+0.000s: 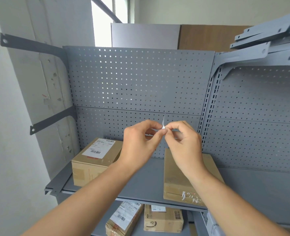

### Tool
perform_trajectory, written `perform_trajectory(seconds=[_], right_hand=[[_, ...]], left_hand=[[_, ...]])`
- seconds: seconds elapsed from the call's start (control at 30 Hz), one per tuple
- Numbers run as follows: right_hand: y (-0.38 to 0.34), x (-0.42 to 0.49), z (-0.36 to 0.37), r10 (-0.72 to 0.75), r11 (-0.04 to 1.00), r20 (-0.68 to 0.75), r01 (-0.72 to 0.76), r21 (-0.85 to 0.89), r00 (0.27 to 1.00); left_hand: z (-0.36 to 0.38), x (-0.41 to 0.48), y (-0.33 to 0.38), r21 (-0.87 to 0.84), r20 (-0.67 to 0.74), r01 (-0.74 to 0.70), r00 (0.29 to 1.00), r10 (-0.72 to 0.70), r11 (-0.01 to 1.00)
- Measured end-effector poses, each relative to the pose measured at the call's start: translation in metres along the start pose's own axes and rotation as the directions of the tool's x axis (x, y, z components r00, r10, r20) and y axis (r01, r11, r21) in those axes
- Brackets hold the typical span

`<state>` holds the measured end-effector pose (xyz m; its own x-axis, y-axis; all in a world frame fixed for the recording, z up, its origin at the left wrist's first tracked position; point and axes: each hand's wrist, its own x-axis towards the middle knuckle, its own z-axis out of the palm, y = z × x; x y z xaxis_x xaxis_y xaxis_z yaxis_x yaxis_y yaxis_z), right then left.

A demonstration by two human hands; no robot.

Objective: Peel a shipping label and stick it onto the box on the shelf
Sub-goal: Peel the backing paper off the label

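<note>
My left hand (140, 142) and my right hand (183, 143) meet in front of the grey pegboard, fingertips pinched together on a thin white label (163, 124) seen edge-on, a sliver of it sticking up. Below my right hand a flat brown box (175, 176) lies on the grey shelf (140, 181), its top bare except for torn white scraps at the front. To the left stands another cardboard box (93, 164) with a white barcode label (99, 148) on top.
The pegboard back panel (140, 79) rises behind the shelf. Dark brackets (52, 120) jut out on the left. Grey shelf brackets (268, 45) are stacked upper right. On the lower shelf sit two labelled boxes (123, 218) (163, 218).
</note>
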<state>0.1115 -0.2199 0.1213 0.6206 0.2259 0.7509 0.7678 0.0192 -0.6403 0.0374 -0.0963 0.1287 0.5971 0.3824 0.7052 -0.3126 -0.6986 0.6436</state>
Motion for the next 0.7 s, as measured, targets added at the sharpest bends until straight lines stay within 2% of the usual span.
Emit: perform_trajectory(seconds=[0.3,0.47,0.57,0.7], right_hand=[[0.006,-0.005,-0.003,-0.05,0.999,0.038,0.051,-0.01,0.998],[0.009,-0.008,-0.004,-0.073,0.994,0.025,0.075,-0.081,0.997],[0.01,-0.01,-0.004,-0.037,0.994,0.015,0.038,-0.105,0.999],[0.016,-0.01,-0.007,0.022,0.993,0.016,-0.02,-0.116,1.0]], left_hand=[[-0.001,-0.004,-0.004,-0.088,0.021,0.038,0.999,-0.037,0.995],[0.0,-0.008,-0.008,-0.024,-0.01,-0.044,0.999,0.044,0.999],[0.001,-0.009,-0.008,0.004,-0.031,-0.052,0.998,0.052,0.999],[0.0,-0.012,-0.011,0.098,-0.049,-0.147,0.987,0.152,0.984]])
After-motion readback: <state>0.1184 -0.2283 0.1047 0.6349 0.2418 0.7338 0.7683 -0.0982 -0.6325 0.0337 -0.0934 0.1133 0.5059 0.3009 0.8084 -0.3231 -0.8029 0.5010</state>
